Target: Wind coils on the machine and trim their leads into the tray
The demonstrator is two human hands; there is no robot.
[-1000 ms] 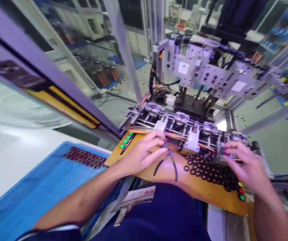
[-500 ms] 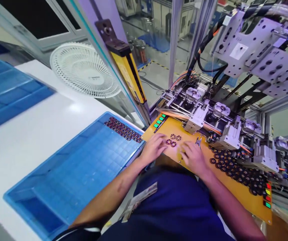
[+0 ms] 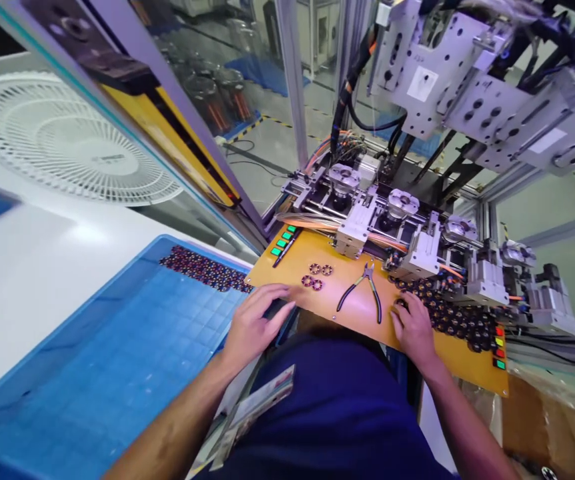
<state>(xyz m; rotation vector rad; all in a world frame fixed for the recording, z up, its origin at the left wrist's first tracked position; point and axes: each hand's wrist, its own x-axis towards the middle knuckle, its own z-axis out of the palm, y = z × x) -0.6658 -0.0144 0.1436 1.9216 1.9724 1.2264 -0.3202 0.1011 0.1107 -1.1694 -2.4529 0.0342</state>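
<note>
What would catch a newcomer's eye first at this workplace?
Most striking is the yellow board in the middle, where pliers lie. The left hand rests at its near edge, and the right hand touches a heap of black rings. A big blue tray fills the lower left, and a grey machine stands behind the board.

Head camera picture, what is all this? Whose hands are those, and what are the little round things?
The camera sits on a person's head and looks down at their own two hands. The left hand lies flat at the edge of an orange board, holding nothing. The right hand touches a heap of dark rings; whether it grips one is unclear. Between the hands lie pliers and four small rings. Behind stands a grey machine. To the left are a blue tray and a white fan.
</note>
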